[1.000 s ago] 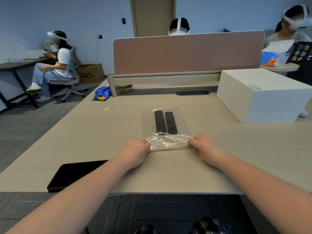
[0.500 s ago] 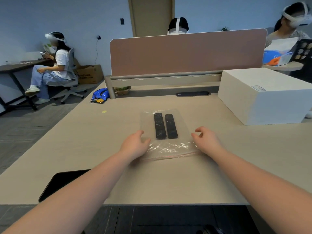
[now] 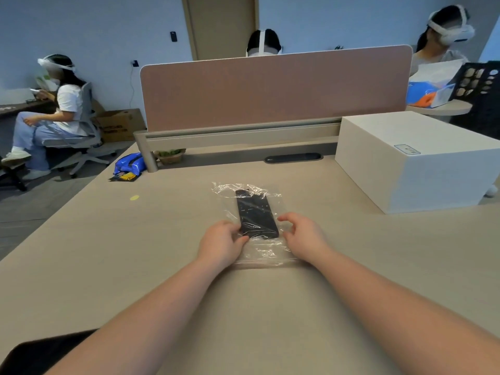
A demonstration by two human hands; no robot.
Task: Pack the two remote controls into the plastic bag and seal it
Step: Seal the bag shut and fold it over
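Two black remote controls (image 3: 256, 215) lie side by side, touching, inside the clear plastic bag (image 3: 266, 254) on the beige desk (image 3: 135, 266). The bag is crumpled close around them, with its near strip flat on the desk between my wrists. My left hand (image 3: 221, 240) rests on the bag's left side, its thumb and fingers pinching the film against the left remote's near end. On the right side, my right hand (image 3: 301, 234) sits over the bag's edge with curled, spread fingers and nothing held in them.
A large white box (image 3: 416, 158) stands at the right. A brown divider panel (image 3: 270, 87) closes off the desk's far side. A black flat device (image 3: 40, 355) lies at the near left corner, a blue pouch (image 3: 130, 163) far left. Three people sit around.
Both hands moved forward from the bag's near edge to either side of the remotes. The bag, flat and wide before, is now gathered in around the remotes.
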